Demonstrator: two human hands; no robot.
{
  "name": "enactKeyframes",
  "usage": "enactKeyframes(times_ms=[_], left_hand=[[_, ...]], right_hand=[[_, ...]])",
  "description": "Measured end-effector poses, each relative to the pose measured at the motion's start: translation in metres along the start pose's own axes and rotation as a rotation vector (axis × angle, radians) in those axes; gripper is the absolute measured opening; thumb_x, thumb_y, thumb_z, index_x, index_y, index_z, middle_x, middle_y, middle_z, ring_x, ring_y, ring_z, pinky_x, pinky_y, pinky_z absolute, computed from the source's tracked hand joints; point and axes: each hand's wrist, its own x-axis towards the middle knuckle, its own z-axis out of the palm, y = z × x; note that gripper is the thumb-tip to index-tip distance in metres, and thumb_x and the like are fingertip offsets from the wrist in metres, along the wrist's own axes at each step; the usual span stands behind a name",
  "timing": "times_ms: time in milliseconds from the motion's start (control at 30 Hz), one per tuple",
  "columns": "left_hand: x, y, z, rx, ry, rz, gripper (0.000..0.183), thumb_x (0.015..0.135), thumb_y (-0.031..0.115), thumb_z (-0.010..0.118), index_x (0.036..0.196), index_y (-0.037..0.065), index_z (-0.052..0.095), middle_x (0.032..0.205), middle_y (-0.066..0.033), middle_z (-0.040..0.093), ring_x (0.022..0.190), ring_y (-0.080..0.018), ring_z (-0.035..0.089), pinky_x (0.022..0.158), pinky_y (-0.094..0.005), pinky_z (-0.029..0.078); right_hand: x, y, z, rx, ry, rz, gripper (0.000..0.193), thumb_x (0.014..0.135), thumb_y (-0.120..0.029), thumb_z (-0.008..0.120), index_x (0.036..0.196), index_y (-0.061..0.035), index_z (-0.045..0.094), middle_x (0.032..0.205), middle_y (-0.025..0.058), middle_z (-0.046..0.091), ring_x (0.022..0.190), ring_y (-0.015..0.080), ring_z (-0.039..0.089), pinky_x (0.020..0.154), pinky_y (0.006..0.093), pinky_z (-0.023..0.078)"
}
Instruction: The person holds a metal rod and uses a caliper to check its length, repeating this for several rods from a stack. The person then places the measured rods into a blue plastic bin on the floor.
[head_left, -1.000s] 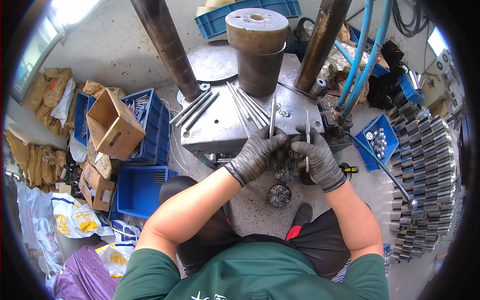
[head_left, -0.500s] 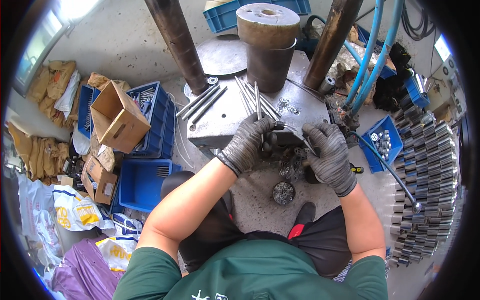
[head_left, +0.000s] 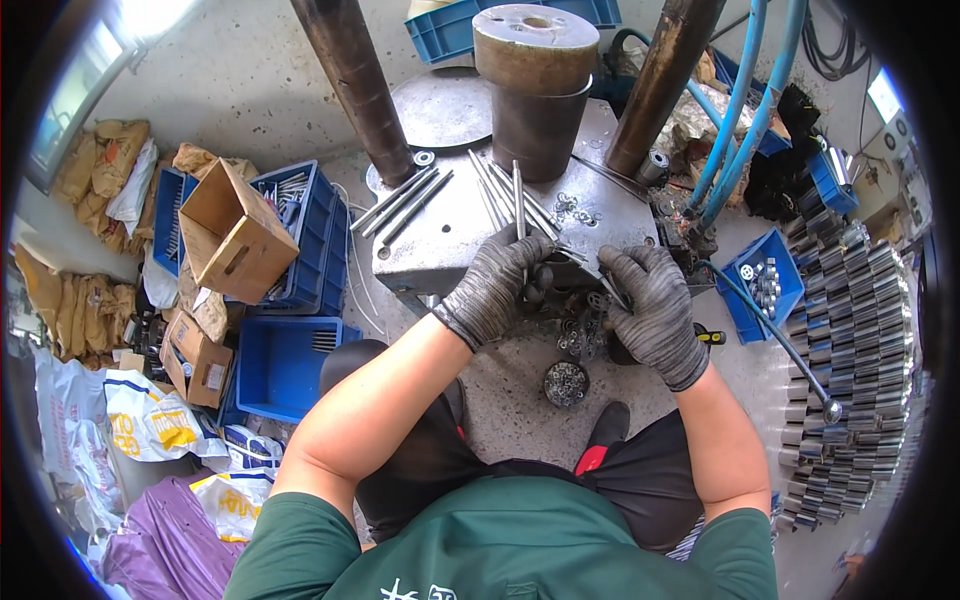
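Grey-gloved left hand (head_left: 496, 284): fingers closed around slim silver metal rod (head_left: 518, 195), nearly upright. Grey-gloved right hand (head_left: 657, 312): fingers pinching slim metal tool (head_left: 616, 292), partly hidden.

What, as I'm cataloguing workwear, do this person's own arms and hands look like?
The left hand and right hand wear wrinkled, dark-grey, close-fitting gloves. Both forearms are bare between the gloves and the short, dark-green fabric sleeves. No cables show on either arm.
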Motion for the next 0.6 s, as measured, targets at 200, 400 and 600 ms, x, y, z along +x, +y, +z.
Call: enactKeyframes(times_ms=[200,400,600], left_hand=[[0.001,-0.002,-0.002,0.021,-0.012,-0.012,0.016,0.099,0.019,0.068,0.106,0.01,0.057,0.074,0.0006,0.06,0.054,-0.007,0.055,0.043,-0.019,0.043],[-0.002,-0.002,-0.001,0.13,-0.046,0.044,0.018,0.1,0.021,0.067,0.107,0.007,0.057,0.078,-0.0013,0.061,0.056,-0.0077,0.057,0.046,-0.0221,0.045],[-0.011,0.004,-0.003,0.299,-0.124,0.254,0.035,0.103,0.027,0.061,0.127,0.002,0.062,0.09,-0.0026,0.066,0.065,-0.0061,0.059,0.057,-0.0203,0.049]], right_hand=[[0.001,0.002,0.002,0.011,-0.011,-0.027,0.051,0.068,-0.001,0.072,0.119,-0.0068,0.072,0.104,0.0194,0.069,0.096,0.0403,0.064,0.086,0.0501,0.051],[0.0,0.008,0.003,0.011,-0.013,-0.049,0.05,0.07,0.004,0.07,0.119,-0.0048,0.069,0.101,0.0204,0.066,0.092,0.043,0.063,0.081,0.0481,0.053],[-0.005,0.02,-0.007,0.393,-0.023,0.26,0.044,0.084,0.003,0.065,0.128,-0.0011,0.068,0.097,0.0145,0.07,0.083,0.0261,0.069,0.076,0.036,0.056]])
